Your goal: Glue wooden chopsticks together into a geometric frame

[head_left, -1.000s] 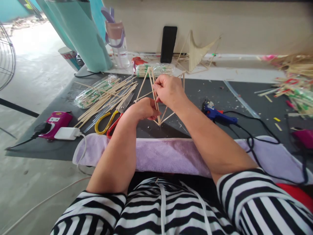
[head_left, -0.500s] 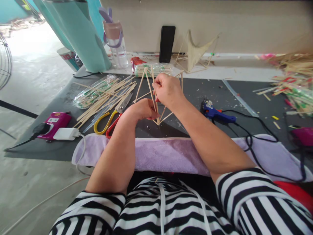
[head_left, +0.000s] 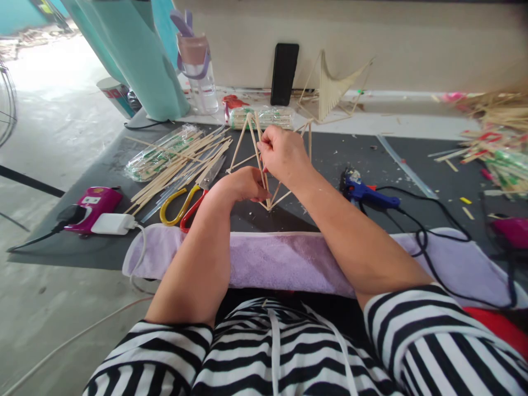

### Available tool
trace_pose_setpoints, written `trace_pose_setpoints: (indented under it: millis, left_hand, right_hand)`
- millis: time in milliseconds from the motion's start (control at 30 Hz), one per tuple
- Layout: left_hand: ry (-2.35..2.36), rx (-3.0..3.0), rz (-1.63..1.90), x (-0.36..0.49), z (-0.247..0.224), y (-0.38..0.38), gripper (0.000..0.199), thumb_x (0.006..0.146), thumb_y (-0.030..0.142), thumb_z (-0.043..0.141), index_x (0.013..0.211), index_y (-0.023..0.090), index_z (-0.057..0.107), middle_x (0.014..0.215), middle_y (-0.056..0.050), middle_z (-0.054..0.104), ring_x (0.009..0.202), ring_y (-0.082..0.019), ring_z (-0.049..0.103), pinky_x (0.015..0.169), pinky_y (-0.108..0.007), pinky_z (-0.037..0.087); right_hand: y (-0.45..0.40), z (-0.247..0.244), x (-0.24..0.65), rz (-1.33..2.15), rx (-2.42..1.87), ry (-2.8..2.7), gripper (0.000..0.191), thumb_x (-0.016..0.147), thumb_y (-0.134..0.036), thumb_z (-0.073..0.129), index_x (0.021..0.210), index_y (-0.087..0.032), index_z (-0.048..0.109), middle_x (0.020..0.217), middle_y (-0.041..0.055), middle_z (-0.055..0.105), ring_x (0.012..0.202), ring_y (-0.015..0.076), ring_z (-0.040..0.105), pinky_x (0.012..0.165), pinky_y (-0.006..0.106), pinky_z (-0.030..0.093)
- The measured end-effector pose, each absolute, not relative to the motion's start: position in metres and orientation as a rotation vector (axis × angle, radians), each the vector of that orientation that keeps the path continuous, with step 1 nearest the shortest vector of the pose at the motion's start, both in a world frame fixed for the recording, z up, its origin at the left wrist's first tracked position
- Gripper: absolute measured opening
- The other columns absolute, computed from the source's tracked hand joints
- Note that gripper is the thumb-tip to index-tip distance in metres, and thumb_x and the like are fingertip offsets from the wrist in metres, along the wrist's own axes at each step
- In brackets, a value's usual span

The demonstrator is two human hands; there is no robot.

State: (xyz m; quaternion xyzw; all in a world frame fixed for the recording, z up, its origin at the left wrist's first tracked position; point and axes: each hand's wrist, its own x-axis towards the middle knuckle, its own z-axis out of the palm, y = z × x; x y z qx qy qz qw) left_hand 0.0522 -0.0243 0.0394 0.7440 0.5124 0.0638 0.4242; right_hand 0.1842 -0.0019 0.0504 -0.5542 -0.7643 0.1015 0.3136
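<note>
A frame of thin wooden sticks, joined at pointed corners, stands on the dark tabletop in front of me. My left hand is closed around sticks near its lower front corner. Higher up, my right hand pinches a stick that slants along the frame; its fingertips are partly hidden behind the hand. Left of the frame lie scissors with one yellow and one red handle. To the right rests a blue glue gun with a black cord.
Loose sticks and a stick packet lie at left, by a pink power adapter. A phone, a bottle and a finished-looking stick model stand behind. A purple towel lines the front edge.
The view has shifted very slightly. Both hands keep nearly the same hold on the stick frame, with no clear movement of it.
</note>
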Motion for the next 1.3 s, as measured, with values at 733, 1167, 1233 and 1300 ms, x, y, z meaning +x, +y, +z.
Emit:
trace_pose_setpoints:
  millis: [733,1167,1233,1300]
  left_hand:
    - [1.219,1.795,0.23,0.052,0.04,-0.027,0.013,0.065,0.014,0.063,0.056,0.018,0.054,0.054,0.003,0.054,0.053,-0.011,0.051,0.058,-0.024,0.042]
    - [1.304,1.416,0.492,0.029,0.042,-0.021,0.015,0.067,0.006,0.065,0.077,0.017,0.063,0.07,-0.002,0.068,0.066,-0.016,0.067,0.069,-0.029,0.054]
    - [1.389,1.336,0.652,0.032,0.042,-0.02,0.013,0.072,0.004,0.06,0.075,0.017,0.06,0.063,-0.001,0.066,0.058,-0.015,0.065,0.063,-0.028,0.053]
    - [1.419,1.277,0.844,0.036,0.04,-0.017,0.012,0.078,0.007,0.057,0.072,0.017,0.057,0.059,-0.001,0.063,0.052,-0.013,0.061,0.057,-0.025,0.051]
  right_hand:
    - [-0.006,0.044,0.184,0.262,-1.381,-1.944,0.01,0.088,-0.025,0.055,0.081,-0.021,0.061,0.074,0.004,0.066,0.075,0.0189,0.065,0.068,0.03,0.046]
    - [-0.006,0.044,0.183,0.262,-1.344,-1.949,0.013,0.089,-0.024,0.057,0.08,-0.019,0.065,0.07,0.0027,0.064,0.071,0.0163,0.063,0.065,0.026,0.043]
    - [-0.005,0.043,0.183,0.259,-1.34,-1.944,0.013,0.089,-0.024,0.057,0.08,-0.019,0.066,0.069,0.0027,0.064,0.072,0.0163,0.063,0.065,0.026,0.043]
    - [-0.005,0.043,0.183,0.252,-1.339,-1.945,0.013,0.089,-0.024,0.057,0.08,-0.019,0.066,0.068,0.0023,0.063,0.072,0.0163,0.063,0.065,0.026,0.043]
